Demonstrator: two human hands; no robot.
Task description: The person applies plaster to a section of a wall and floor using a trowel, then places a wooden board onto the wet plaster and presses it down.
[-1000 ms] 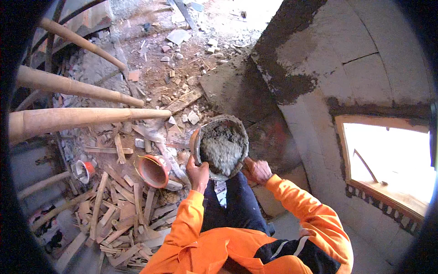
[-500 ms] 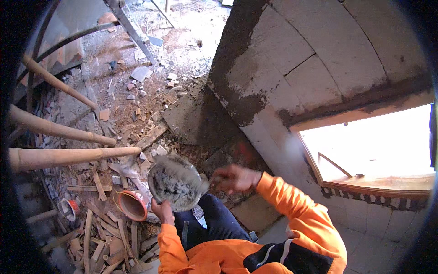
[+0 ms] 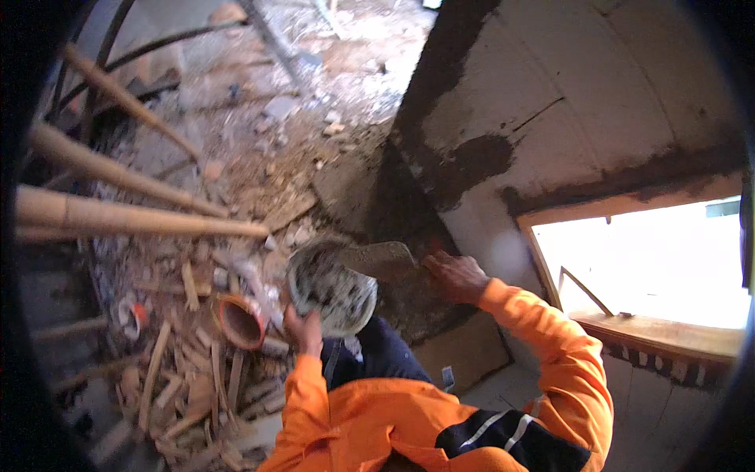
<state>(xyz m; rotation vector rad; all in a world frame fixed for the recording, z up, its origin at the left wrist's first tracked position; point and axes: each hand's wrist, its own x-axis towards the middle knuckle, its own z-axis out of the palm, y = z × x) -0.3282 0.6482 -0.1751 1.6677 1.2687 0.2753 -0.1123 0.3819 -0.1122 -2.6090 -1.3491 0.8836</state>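
I'd call this a building site, the bare inside of an unfinished building. The wall [image 3: 598, 102] is big pale blocks with open joints and dark smears of mortar [image 3: 480, 161], and the wooden window frame [image 3: 668, 334] sits over a rough, patchy edge. Across from it, thick bamboo poles [image 3: 141, 216] slant above ground strewn with rubble [image 3: 281, 108] and a heap of scrap wood [image 3: 155, 374]. An orange-rimmed bucket [image 3: 240, 324] sits among the debris, and there's a trowel [image 3: 381, 259] out over a pail of grey mix [image 3: 358, 321]
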